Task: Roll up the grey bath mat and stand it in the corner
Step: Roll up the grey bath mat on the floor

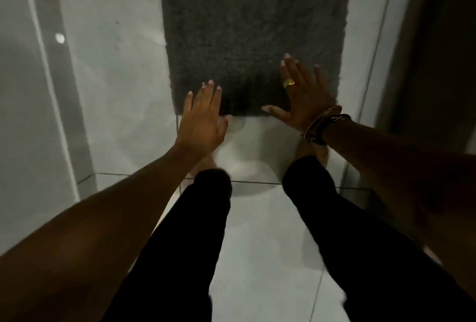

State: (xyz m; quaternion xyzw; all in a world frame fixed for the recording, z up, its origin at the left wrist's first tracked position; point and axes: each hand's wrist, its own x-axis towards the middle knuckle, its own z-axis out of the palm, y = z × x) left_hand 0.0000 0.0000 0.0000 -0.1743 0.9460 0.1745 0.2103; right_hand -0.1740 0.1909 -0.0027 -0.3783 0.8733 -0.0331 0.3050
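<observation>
The grey bath mat [252, 25] lies flat and unrolled on the pale tiled floor, stretching away from me past the top of the view. My left hand [203, 118] hovers over its near left corner, fingers spread, holding nothing. Over the near right part of the mat, my right hand [301, 92] is spread out too, with a gold ring and several bracelets at the wrist. Whether either palm touches the pile I cannot tell. Both hands sit close to the mat's near edge.
Glossy white floor tiles [116, 76] surround the mat. A white wall or panel [31, 89] runs along the left. A dark door or frame [438, 51] stands at the right. My legs in black trousers [190, 231] and bare feet are just behind the mat's near edge.
</observation>
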